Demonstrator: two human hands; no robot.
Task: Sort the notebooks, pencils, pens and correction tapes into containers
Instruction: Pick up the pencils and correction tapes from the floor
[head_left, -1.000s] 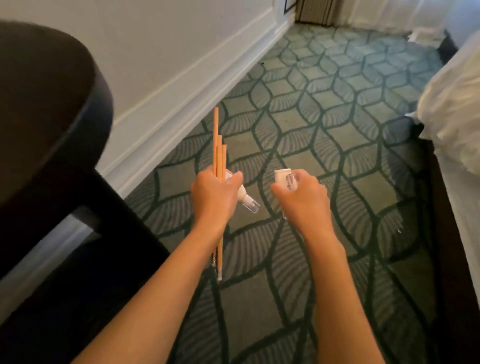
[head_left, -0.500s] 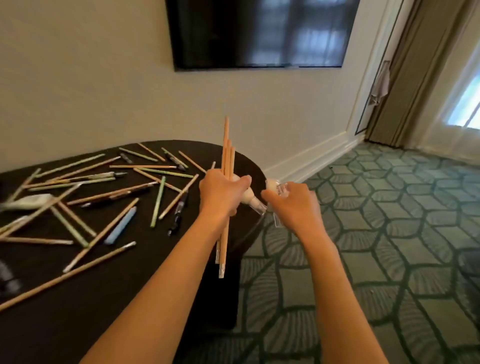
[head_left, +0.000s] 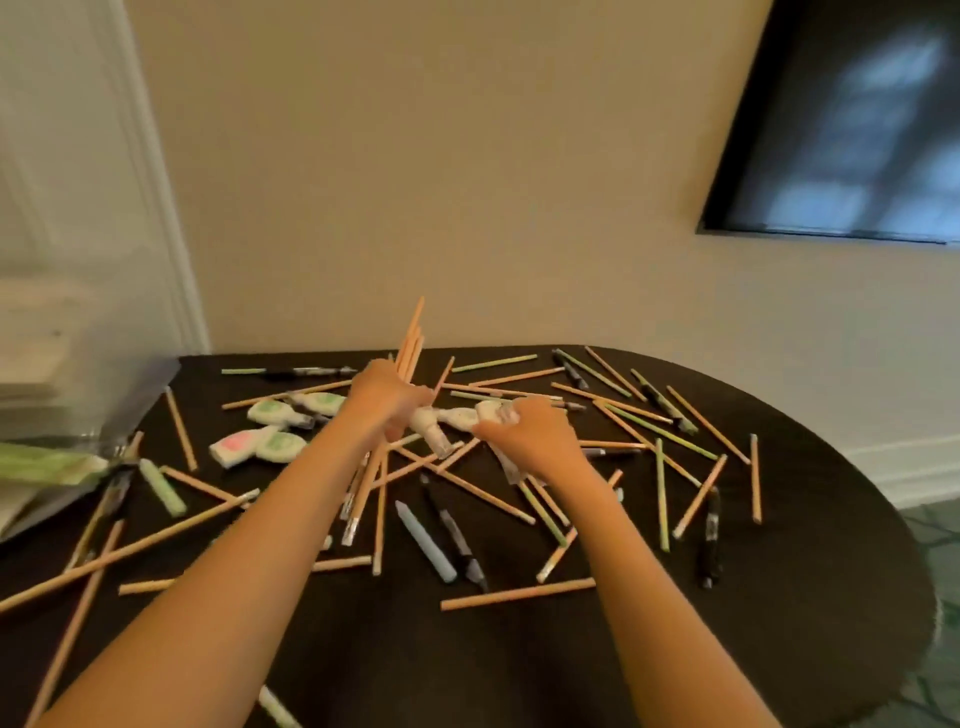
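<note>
Head view: nearest, across the dark counter (head_left: 519, 670), loose pencils (head_left: 517, 595) and pens (head_left: 709, 540) scattered at all angles. Further in, above the heap, left grip (head_left: 387, 400) clenched around an upright pencil bundle (head_left: 410, 340) together with a white correction tape (head_left: 431, 428); right grip (head_left: 532, 439) just beside, curled on a second tape (head_left: 498, 410), blurred. Leftward, spare tapes (head_left: 275, 413) lying flat. Beyond, a beige wall with a dark screen (head_left: 857, 119).

Single head-worn wide-angle cam, facing fwd & down over table (head_left: 779, 597), close in. Left hand (head_left: 387, 397) & right hand (head_left: 530, 436) sit near centre, forearms entering from 7 & 5 o'clock. Wall (head_left: 441, 182) at 12, TV (head_left: 857, 119) at 2; frame tilted.
</note>
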